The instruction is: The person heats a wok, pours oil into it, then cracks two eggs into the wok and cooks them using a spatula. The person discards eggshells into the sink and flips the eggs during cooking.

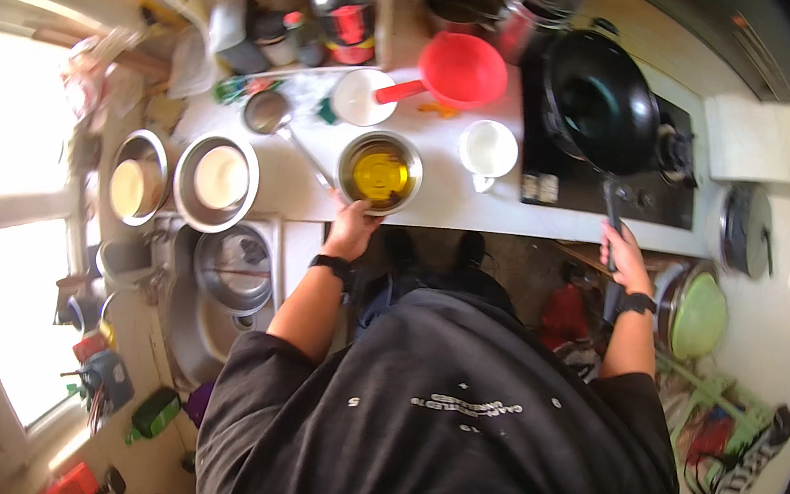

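My left hand (353, 230) grips the near rim of a steel bowl (350, 153) at the counter's front edge. Clear yellow liquid that looks like oil (379, 173) fills its bottom. Just left of the bowl lies a steel ladle (268, 112), its handle end close to my left fingers; whether they touch it is unclear. My right hand (624, 258) is wrapped around the handle (612, 202) of a black wok (597, 101), which sits over the dark cooktop (655, 204). The wok's dark inside shows a glossy reflection.
A red plastic ladle (463, 71) lies beside a white bowl (361, 110), and a white enamel mug (489, 149) stands near the cooktop. Two steel bowls with pale contents (221, 177) are at the left, above the sink (200, 341). Bottles (343, 12) fill the rack behind.
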{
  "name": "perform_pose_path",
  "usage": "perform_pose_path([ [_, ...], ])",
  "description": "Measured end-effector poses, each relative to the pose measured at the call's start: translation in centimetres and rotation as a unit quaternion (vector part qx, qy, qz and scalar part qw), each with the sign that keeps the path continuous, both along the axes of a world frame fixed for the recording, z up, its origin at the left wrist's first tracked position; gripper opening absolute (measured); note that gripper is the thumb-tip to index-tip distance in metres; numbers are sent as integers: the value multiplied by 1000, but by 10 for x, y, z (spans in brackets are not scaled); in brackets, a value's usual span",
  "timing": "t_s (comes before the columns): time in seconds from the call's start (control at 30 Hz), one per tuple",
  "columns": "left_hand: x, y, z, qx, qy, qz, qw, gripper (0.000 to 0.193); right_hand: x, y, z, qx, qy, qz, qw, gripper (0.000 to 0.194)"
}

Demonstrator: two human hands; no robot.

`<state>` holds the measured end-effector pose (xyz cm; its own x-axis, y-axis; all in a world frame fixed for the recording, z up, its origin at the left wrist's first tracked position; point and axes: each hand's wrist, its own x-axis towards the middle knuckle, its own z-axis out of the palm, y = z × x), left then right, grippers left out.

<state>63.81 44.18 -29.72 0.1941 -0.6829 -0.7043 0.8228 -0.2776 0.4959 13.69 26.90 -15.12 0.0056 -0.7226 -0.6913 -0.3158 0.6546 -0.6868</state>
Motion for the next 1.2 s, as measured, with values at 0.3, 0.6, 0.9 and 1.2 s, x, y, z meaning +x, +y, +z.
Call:
perform_pose_path([
  [0.3,-9,-10,3,23,-82,-3,996,45,9,9,3,-62,-44,-1,997,12],
  [0.6,-15,-19,-10,18,-106,-10,994,50,19,19,1,-73,-71,-31,994,11],
  [0.9,-10,-12,-19,58,-83,15,995,67,14,26,11,-87,-55,-18,995,11],
  [1.2,-9,10,11,74,-95,5,993,65,18,40,14,-88,-73,-63,991,11],
])
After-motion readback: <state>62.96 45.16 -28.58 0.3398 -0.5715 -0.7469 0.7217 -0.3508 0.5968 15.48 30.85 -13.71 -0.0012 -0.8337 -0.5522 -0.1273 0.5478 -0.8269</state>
